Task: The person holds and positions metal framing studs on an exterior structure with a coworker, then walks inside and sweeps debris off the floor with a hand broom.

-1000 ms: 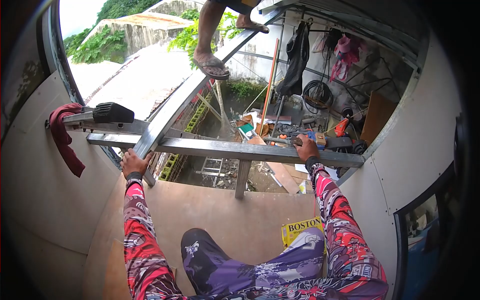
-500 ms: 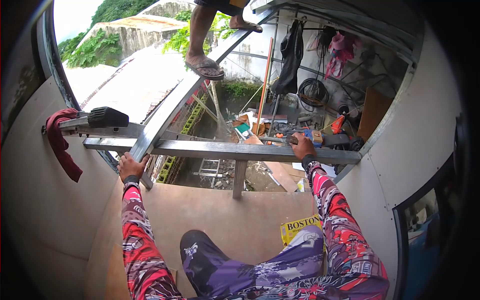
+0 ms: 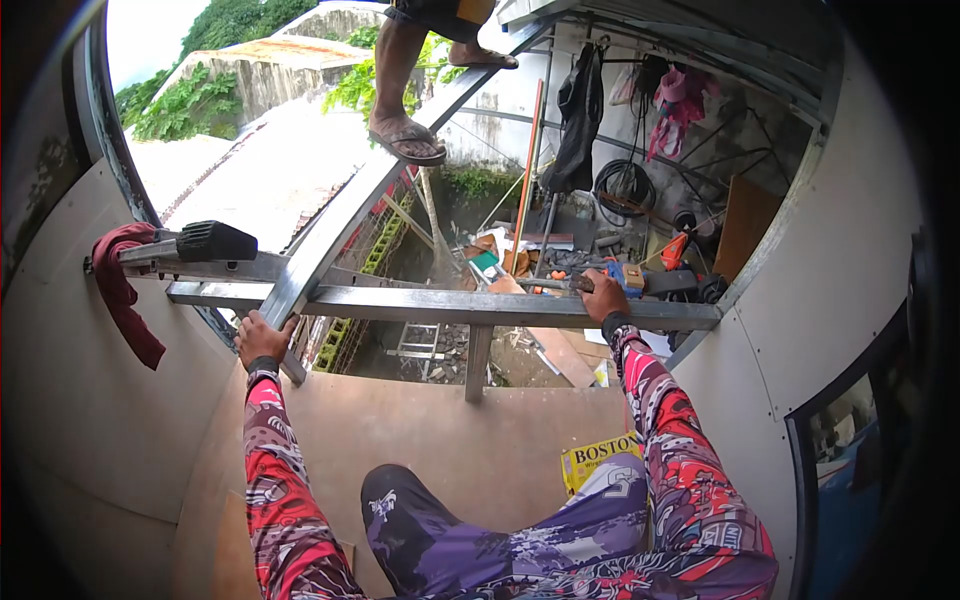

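In the head view, a yellow box (image 3: 590, 458) sits on plywood (image 3: 450, 418), contents hidden. The left hand (image 3: 264, 338) curls round the near end of a slanting beam (image 3: 330, 226) crossing a rail (image 3: 420, 301); the right hand (image 3: 604, 297) clasps a tool (image 3: 580, 284) at the rail.

A silvery beam (image 3: 345, 212) slants across a level metal rail (image 3: 420, 303); a brown-ended tool (image 3: 581, 284) is right of their crossing.

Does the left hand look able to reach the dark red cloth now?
Probably yes: the dark red cloth hangs down to the left of the left hand, and nothing visible seems to block the way, though the hand would likely have to release the slanting metal beam first.
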`<state>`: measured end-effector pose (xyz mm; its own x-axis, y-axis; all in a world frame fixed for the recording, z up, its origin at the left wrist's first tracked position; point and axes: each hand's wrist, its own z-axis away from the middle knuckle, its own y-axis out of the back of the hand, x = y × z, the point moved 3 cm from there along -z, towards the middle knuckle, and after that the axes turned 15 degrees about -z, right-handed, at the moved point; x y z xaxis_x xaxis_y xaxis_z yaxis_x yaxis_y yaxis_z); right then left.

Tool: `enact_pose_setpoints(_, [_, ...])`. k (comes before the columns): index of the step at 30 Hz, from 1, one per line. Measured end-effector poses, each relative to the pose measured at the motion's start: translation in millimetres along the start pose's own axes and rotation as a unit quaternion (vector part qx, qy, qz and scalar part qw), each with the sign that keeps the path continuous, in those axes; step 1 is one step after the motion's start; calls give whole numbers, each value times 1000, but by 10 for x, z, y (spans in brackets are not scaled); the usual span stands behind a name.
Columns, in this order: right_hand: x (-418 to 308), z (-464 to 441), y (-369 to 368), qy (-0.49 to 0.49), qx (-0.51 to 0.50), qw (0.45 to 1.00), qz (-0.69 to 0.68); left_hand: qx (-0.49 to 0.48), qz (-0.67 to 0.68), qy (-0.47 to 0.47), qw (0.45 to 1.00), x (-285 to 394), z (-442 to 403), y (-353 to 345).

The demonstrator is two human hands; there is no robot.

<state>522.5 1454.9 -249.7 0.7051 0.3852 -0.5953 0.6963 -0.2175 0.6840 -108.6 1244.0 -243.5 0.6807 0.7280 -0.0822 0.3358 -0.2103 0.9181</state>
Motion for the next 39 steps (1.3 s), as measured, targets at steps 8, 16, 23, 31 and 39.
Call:
enact_pose_setpoints(8, [-4, 7, 1, -1, 5, 1000, -7, 2, -3, 0, 1000, -11, -5, -32])
enact_pose_setpoints(16, [-8, 13, 5, -1, 6, 1000, -6, -1, -1, -2, 1000, -9, 5, -1])
enact_pose_setpoints(23, [-38, 17, 12, -11, 4, 1000, -4, 21, 1, -5, 1000, -25, -14, -55])
enact_pose_setpoints(31, [-21, 60, 23, 100, 55, 993, 0, 15, -8, -5, 1000, -26, -33, -90])
enact_pose_setpoints(39, [140, 883, 885, 72, 367, 891, -257, 6, -2, -6, 1000, -30, -3, -74])
